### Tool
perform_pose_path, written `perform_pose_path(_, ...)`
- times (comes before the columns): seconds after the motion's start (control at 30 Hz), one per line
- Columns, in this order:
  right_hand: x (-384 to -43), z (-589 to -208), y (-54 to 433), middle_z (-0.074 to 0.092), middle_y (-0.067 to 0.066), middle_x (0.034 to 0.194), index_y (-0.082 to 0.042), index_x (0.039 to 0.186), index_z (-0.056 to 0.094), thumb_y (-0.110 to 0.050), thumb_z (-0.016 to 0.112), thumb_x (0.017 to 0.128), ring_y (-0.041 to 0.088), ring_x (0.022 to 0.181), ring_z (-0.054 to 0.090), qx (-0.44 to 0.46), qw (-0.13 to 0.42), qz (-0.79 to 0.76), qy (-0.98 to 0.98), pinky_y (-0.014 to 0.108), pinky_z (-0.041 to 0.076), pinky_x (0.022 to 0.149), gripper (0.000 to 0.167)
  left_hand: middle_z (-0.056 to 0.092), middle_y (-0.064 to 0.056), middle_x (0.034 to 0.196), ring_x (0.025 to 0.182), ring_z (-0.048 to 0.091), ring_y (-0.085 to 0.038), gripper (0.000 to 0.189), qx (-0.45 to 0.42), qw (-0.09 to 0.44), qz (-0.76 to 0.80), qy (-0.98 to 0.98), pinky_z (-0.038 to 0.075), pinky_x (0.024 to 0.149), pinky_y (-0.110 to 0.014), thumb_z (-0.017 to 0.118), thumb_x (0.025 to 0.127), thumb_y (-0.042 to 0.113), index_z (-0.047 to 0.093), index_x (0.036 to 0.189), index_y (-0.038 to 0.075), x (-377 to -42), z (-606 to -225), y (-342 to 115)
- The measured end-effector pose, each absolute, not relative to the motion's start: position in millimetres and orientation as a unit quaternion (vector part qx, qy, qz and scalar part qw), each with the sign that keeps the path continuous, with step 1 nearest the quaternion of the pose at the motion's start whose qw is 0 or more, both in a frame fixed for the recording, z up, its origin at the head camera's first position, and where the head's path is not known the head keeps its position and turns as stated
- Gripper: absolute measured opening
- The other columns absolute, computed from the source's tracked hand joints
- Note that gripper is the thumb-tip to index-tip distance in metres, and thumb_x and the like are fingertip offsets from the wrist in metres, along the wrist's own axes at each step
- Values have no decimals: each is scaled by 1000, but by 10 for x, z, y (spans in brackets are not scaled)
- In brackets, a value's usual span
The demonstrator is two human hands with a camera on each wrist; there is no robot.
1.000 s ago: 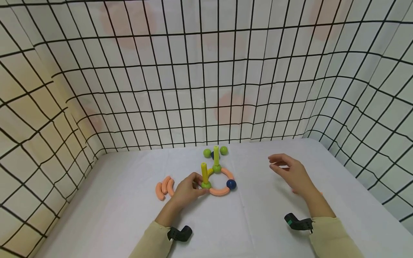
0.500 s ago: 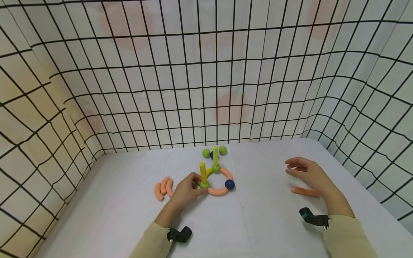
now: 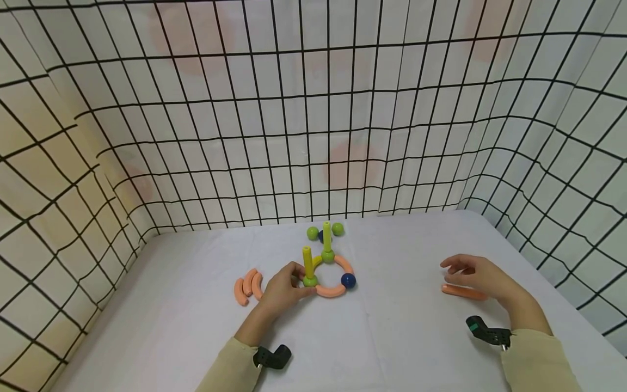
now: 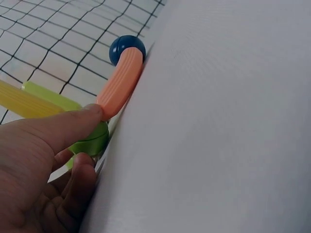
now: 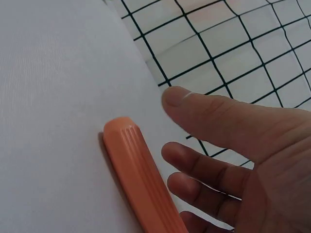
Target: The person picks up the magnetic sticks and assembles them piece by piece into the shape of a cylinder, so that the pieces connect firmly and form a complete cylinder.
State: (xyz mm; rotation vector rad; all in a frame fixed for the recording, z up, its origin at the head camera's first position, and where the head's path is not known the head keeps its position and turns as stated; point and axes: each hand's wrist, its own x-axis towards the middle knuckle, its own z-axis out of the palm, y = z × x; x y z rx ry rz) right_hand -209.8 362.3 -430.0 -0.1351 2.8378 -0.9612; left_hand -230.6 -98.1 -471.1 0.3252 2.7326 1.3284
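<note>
A ring of toy pieces stands on the white table: orange curved rods, a dark blue ball, a yellow curved rod and two green balls. Upright from the near green ball rises a yellow rod; a light green rod stands on the far one. My left hand pinches the near ball, its thumb at the joint with the orange curved rod. My right hand, fingers loosely bent and holding nothing, hovers beside a lone orange rod lying on the table.
Three loose orange curved rods lie left of the left hand. Behind the ring sit two loose green balls and another dark blue ball. A white wall with a black grid surrounds the table's back and sides.
My right hand has moved right and then lowered toward the lone orange rod, which was mostly hidden under it at first. The left hand keeps its hold on the green ball.
</note>
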Motion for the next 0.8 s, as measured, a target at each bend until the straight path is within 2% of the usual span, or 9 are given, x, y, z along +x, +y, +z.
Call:
perform_pose_path(0.3, -2047, -4325, 3661, 59, 4, 105, -18, 120, 66, -53, 74, 86, 17, 92, 50, -41, 100, -269, 957, 31, 40, 75, 50, 62, -2, 101, 83, 54, -14, 41, 109, 33, 435, 893, 44, 71, -28, 83, 81, 32, 58, 108, 14, -2311, -4721, -976)
perform_pose_path(0.4, -2036, -4341, 3663, 57, 3, 102, -18, 118, 67, -52, 72, 87, 16, 89, 48, -51, 98, -265, 958, 30, 38, 72, 47, 61, -2, 101, 84, 54, -14, 41, 107, 34, 433, 894, 44, 71, -28, 83, 82, 33, 58, 108, 14, -2315, -4726, -977)
perform_pose_path(0.6, -2038, -4383, 3679, 54, 1, 94, -18, 113, 68, -46, 73, 88, 8, 80, 45, -66, 99, -283, 952, 25, 37, 65, 38, 61, -1, 100, 84, 54, -15, 41, 103, 36, 432, 895, 43, 71, -28, 83, 82, 33, 58, 108, 14, -2325, -4737, -980)
perform_pose_path(0.8, -2044, -4412, 3707, 53, 0, 90, -13, 111, 69, -29, 77, 86, 4, 75, 43, -90, 97, -300, 945, 23, 35, 63, 31, 61, -1, 101, 84, 54, -15, 39, 102, 36, 432, 896, 43, 70, -28, 82, 82, 31, 58, 108, 15, -2323, -4741, -976)
